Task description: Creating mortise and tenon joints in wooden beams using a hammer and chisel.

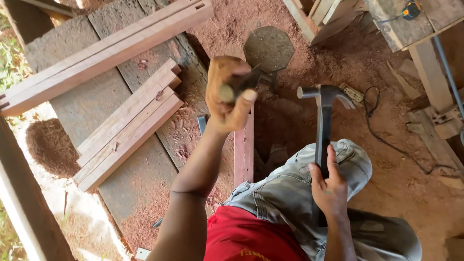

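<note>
My left hand (226,96) is raised above the workbench, closed around a dark chisel (240,83) with a round butt end facing up. Below it a reddish wooden bar (244,150) stands on edge at the bench's side. My right hand (330,186) grips the dark handle of a claw hammer (323,104), head up and to the right of the chisel, apart from it. My knee in grey camouflage shorts (290,193) is lifted beside the bar.
A weathered plank bench (96,104) carries two bundles of reddish wood strips (128,123), one long bundle (101,53) farther back. Red sawdust covers the ground. A round stool top (268,47), a power strip (354,94) with cable, and timber offcuts lie beyond.
</note>
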